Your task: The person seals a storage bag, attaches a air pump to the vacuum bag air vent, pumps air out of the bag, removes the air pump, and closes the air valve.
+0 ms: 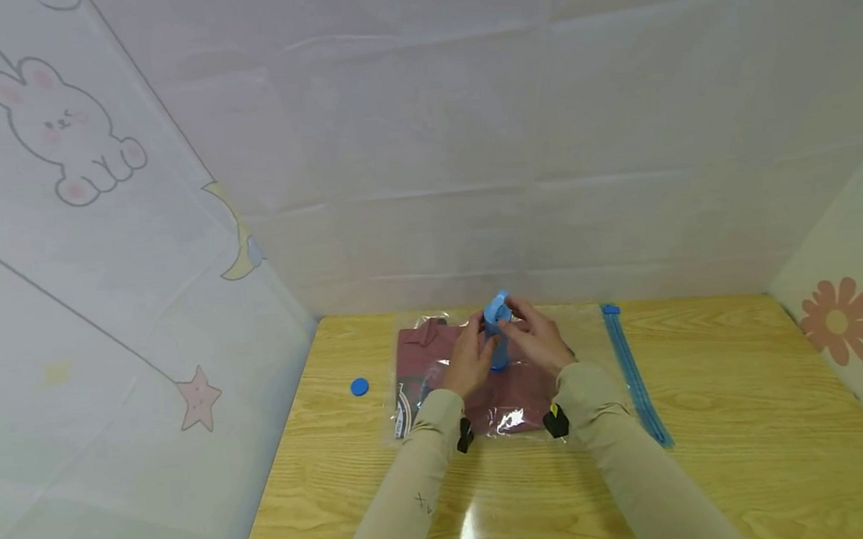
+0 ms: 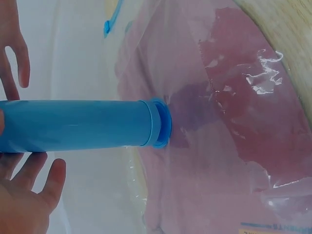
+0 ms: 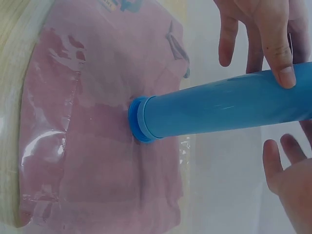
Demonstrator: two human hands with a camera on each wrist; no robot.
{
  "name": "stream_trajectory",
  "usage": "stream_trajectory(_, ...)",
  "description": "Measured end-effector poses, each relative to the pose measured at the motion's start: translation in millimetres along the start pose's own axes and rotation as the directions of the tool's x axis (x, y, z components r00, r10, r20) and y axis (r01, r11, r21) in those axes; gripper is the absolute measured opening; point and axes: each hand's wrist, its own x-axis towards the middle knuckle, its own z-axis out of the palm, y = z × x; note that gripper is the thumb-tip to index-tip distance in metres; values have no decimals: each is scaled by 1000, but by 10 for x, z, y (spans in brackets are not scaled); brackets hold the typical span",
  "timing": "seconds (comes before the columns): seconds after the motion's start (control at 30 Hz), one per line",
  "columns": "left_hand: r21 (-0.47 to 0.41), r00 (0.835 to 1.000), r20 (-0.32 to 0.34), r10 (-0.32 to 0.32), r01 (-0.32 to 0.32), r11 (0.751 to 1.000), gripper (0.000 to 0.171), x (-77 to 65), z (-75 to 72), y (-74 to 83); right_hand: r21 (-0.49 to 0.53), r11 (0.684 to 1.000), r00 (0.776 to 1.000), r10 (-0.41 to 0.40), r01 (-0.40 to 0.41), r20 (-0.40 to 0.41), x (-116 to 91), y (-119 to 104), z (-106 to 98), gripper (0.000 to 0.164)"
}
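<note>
A blue hand pump [image 1: 499, 348] stands on the blue valve [image 2: 165, 123] of a clear plastic storage bag [image 1: 587, 342], with a dark gap showing between the pump's end and the valve rim. Folded inside the bag is a maroon collared garment [image 1: 516, 397]. My left hand [image 1: 471, 358] holds the pump's barrel from the left, its thumb against the side in the right wrist view. Around the pump's lighter blue top [image 1: 496, 308], my right hand [image 1: 540, 341] curls its thumb and fingers. Both wrist views cut off the pump's upper end.
A round blue cap [image 1: 359, 386] lies on the wooden table [image 1: 327, 494] left of the bag. Along the bag's right edge runs a blue zip strip [image 1: 635, 380] with a slider [image 1: 610, 309] at its far end. White sheets [image 1: 425, 178] stand behind and at both sides.
</note>
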Motion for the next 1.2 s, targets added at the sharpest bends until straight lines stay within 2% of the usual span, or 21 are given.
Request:
stream_trajectory(0.1, 37, 1000, 2, 14, -14, 999, 46, 0, -9, 2, 6, 1000, 999, -6, 6, 38, -4, -12, 5, 58)
stream_trajectory(0.27, 69, 1000, 14, 14, -15, 997, 49, 5, -36, 16, 13, 1000, 997, -23, 22, 71, -64, -191, -9, 55)
stream_trajectory(0.4, 40, 1000, 16, 1, -1, 999, 54, -4, -49, -8, -33, 999, 1000, -19, 20, 21, -25, -125, 20, 54)
stream_trajectory(0.47, 26, 1000, 10, 2, -3, 1000, 55, -9, -46, -28, -61, 998, 1000, 2, -3, -19, 16, -43, 49, 55)
stream_trajectory(0.57, 27, 1000, -4, 15, -15, 1000, 55, -14, -45, -39, -97, 994, 996, 46, -53, -72, 32, -43, 88, 56)
stream_trajectory(0.8, -4, 999, -33, 33, -33, 999, 57, -15, -71, 19, -131, 974, 971, 158, -183, -181, 53, -101, 130, 70)
stream_trajectory(0.93, 3, 998, -51, 28, -28, 1000, 56, -13, -76, 40, -190, 957, 962, 178, -218, -209, 52, -115, 133, 75)
stream_trajectory(1.07, 17, 999, -48, -22, 23, 1000, 58, -18, -61, 51, -229, 946, 958, 177, -229, -225, 46, -120, 141, 76)
stream_trajectory(1.2, 3, 996, -53, -76, 76, 997, 62, -24, -25, 70, -211, 955, 963, 162, -208, -217, 42, -99, 161, 77)
